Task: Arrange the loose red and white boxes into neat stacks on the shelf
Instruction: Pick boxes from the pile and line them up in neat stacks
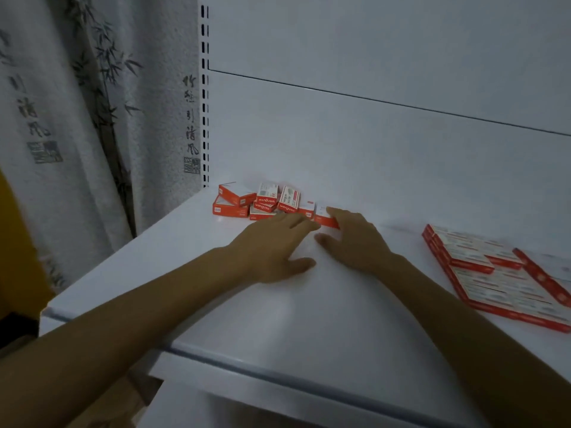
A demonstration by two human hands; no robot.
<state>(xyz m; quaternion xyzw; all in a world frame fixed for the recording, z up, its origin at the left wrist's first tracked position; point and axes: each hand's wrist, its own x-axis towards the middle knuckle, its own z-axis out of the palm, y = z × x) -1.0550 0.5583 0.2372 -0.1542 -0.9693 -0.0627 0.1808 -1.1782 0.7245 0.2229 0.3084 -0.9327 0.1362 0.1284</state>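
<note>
Several small red and white boxes [262,202] lie in a loose heap at the back left of the white shelf [309,304], some flat, some on edge. My left hand [275,245] rests palm down just in front of the heap, fingers spread, its fingertips at the nearest boxes. My right hand [355,239] lies beside it, fingers on one small box [324,217] at the heap's right end. A flat, ordered block of the same boxes [500,273] sits at the right.
The shelf's white back panel [370,134] rises behind the heap. A slotted upright [204,88] stands at the back left corner. A curtain printed with bamboo [92,118] hangs left of the shelf.
</note>
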